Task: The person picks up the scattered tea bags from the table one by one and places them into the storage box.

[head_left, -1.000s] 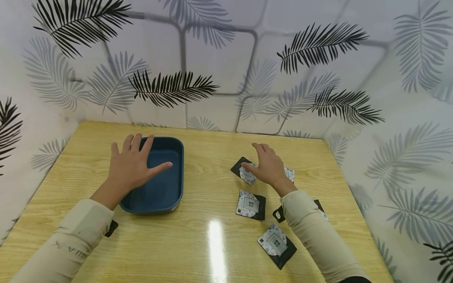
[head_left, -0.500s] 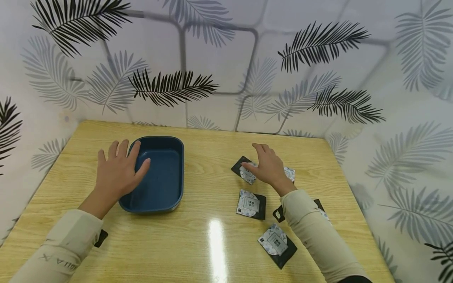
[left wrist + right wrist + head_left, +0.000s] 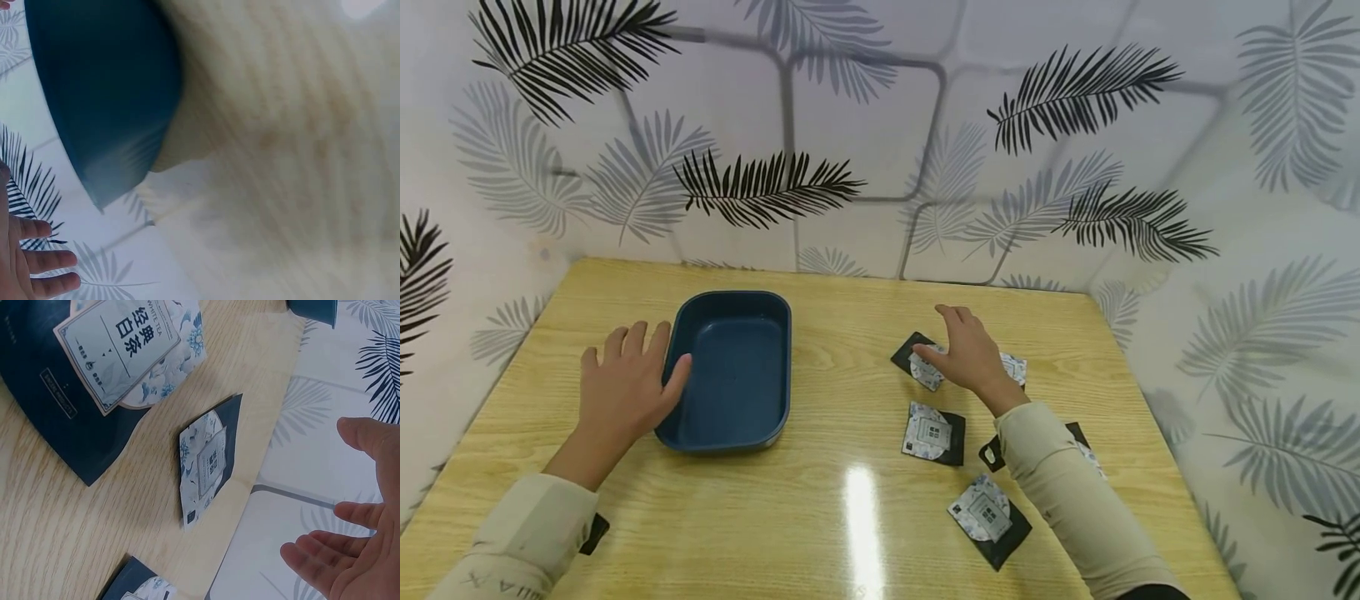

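Observation:
A dark blue rounded rectangular basin [image 3: 730,383] stands on the left half of the table. My left hand [image 3: 625,387] hovers at its left side, fingers spread and relaxed, holding nothing; the left wrist view shows the basin's outer wall [image 3: 112,94] beside the fingers. My right hand [image 3: 966,354] is held above several black tea sachets with white floral labels, its fingers loosely bent and nothing between them. One sachet [image 3: 917,358] lies just left of that hand, another [image 3: 932,433] below it. In the right wrist view, a close sachet [image 3: 119,353] reads "White Tea".
A further sachet [image 3: 990,517] lies nearer the front, and others are partly hidden by the right sleeve [image 3: 1067,492]. A small black object [image 3: 595,533] shows beside the left sleeve. A leaf-patterned wall [image 3: 865,150] rises behind the wooden table [image 3: 835,375].
My left hand has moved left and slightly nearer, from over the basin to its left side, uncovering the basin's inside. The right hand and the sachets have stayed in place.

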The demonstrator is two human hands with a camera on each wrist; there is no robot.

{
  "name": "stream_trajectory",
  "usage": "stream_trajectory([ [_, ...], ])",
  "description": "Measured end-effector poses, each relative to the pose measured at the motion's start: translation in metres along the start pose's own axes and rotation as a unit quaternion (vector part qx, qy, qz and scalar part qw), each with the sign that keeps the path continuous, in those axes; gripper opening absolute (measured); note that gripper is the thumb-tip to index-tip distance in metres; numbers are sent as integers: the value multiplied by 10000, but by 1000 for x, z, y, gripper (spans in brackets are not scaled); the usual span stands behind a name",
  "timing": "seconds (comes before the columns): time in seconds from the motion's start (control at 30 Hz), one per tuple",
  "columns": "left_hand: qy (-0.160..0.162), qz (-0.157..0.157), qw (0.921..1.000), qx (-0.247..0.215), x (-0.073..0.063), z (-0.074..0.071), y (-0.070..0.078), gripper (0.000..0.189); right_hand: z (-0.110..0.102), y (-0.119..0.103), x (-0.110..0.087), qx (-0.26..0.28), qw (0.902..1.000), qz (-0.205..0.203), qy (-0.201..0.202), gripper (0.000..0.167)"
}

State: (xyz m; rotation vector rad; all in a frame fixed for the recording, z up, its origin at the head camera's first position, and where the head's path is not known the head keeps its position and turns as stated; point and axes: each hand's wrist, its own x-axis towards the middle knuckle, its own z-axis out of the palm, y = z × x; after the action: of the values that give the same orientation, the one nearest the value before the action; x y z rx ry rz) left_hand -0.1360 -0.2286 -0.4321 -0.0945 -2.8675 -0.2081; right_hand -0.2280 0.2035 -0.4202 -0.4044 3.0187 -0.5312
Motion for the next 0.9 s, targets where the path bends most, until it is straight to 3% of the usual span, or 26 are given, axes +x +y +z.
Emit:
stream_trajectory([
  [0.47,147,-102,9998,-38,-21,12,-19,49,7,6,5,-24,9998,98,-186,79],
  [0.9,-72,-83,9999,127,-36,18,-30,45,12,20,9,-65,9988,350,-338,75],
])
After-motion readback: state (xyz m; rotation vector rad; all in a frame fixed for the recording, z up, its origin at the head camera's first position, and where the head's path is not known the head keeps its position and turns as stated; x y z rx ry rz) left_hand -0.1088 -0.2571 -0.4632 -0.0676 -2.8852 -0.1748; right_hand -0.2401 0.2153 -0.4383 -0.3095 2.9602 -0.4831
